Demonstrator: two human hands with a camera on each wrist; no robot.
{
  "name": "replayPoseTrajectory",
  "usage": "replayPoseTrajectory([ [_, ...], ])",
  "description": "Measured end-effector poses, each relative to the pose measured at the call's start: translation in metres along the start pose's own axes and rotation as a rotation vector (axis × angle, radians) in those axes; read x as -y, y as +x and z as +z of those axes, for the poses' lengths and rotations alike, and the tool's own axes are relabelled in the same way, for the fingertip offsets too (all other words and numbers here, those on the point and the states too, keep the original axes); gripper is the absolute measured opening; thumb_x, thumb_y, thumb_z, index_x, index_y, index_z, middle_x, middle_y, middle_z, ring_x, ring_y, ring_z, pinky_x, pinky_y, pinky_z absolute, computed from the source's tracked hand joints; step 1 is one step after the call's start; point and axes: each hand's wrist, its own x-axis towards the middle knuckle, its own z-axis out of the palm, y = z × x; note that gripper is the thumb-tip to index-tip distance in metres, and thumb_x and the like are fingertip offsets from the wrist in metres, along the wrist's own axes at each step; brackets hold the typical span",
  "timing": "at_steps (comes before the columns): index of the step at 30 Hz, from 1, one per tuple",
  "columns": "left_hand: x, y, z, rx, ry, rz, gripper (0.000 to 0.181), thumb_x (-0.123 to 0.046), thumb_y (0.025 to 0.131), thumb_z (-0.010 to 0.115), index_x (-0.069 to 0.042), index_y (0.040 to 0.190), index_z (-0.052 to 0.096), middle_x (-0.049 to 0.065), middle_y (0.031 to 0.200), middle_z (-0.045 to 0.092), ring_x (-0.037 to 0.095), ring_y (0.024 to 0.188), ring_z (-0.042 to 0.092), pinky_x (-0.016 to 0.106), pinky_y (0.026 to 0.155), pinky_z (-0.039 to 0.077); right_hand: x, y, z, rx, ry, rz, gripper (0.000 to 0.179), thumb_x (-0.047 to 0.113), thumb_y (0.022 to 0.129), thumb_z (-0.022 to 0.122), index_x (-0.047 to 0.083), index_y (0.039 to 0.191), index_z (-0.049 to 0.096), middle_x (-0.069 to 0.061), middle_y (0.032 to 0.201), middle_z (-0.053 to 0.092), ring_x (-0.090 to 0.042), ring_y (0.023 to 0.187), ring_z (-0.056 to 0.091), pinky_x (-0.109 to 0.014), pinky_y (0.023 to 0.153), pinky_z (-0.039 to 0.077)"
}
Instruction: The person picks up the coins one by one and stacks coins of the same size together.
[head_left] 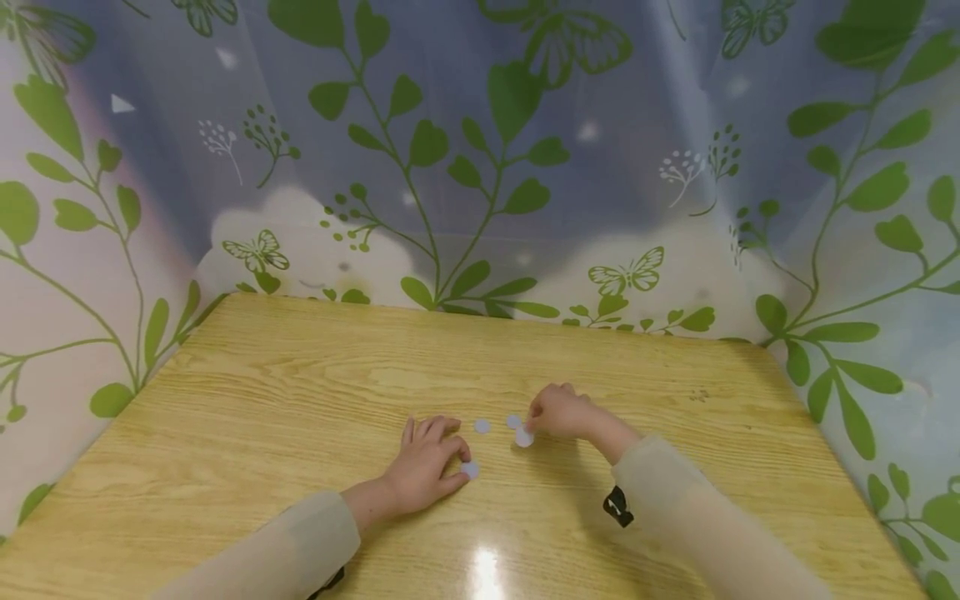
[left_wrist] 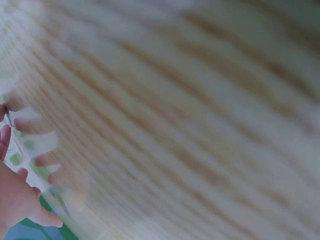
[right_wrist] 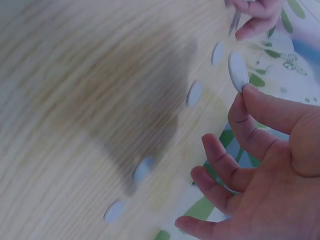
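Observation:
My right hand [head_left: 561,412] pinches a small white disc [right_wrist: 238,72] by its edge between thumb and forefinger, raised over the table, its other fingers spread. To its left, my left hand [head_left: 423,471] rests low at the tabletop, thumb and forefinger on either side of another white disc [head_left: 470,470]. Between the hands lie a loose disc [head_left: 482,426] and a second one [head_left: 513,422], the latter partly overlapped by the held disc. Along the table in the right wrist view, several discs [right_wrist: 143,170] form a loose row. The left wrist view catches only part of the left hand [left_wrist: 20,200].
The glossy wooden table [head_left: 300,375] has a bright light reflection near its front. A patterned curtain [head_left: 450,167] with green leaves and butterflies encloses the back and both sides. A black strap [head_left: 618,506] hangs by the right sleeve [head_left: 697,517].

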Motion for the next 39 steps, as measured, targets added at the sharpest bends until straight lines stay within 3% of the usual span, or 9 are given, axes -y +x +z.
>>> replayPoseTrajectory([
  [6,0.000,0.000,0.000,-0.002,0.003,0.002,0.013,-0.029,0.086,0.066,-0.019,0.092,0.059,0.017,0.137,0.043,0.042,0.129,0.033,0.073,0.102,0.014,0.015,-0.001,0.009,0.002,-0.005,-0.004,0.016,0.021,0.088,0.064,0.008,0.079,0.068,-0.004,0.092,0.064,-0.029,0.096,0.046,-0.063,0.093,0.030],
  [10,0.000,0.000,0.000,-0.003,0.001,0.005,0.013,-0.029,0.086,0.066,-0.019,0.092,0.059,0.017,0.136,0.043,0.042,0.129,0.033,0.073,0.101,0.015,0.025,-0.002,0.014,0.016,0.008,-0.026,0.015,0.020,0.087,0.065,0.009,0.077,0.068,-0.002,0.088,0.063,-0.026,0.093,0.044,-0.053,0.085,0.032],
  [20,0.001,0.000,0.001,-0.023,0.010,0.011,0.013,-0.028,0.086,0.067,-0.018,0.091,0.060,0.017,0.135,0.045,0.042,0.128,0.035,0.073,0.101,0.016,0.042,-0.002,0.026,0.037,0.037,-0.052,0.014,0.020,0.087,0.065,0.010,0.077,0.067,-0.003,0.089,0.059,-0.026,0.097,0.043,-0.055,0.089,0.032],
  [27,0.001,0.000,0.001,-0.019,0.017,0.010,0.012,-0.027,0.086,0.067,-0.019,0.091,0.060,0.017,0.135,0.045,0.041,0.128,0.035,0.072,0.101,0.016,0.048,-0.002,0.036,0.026,0.058,-0.070,0.013,0.018,0.085,0.067,0.008,0.077,0.068,-0.005,0.093,0.056,-0.025,0.094,0.042,-0.051,0.087,0.035],
  [39,0.003,0.000,0.002,-0.023,0.009,0.013,0.014,-0.030,0.086,0.067,-0.019,0.091,0.060,0.018,0.135,0.045,0.041,0.128,0.036,0.073,0.101,0.016,0.053,0.002,0.048,0.004,-0.008,-0.044,0.016,0.021,0.086,0.066,0.012,0.072,0.067,-0.007,0.095,0.054,-0.024,0.092,0.040,-0.046,0.082,0.034],
])
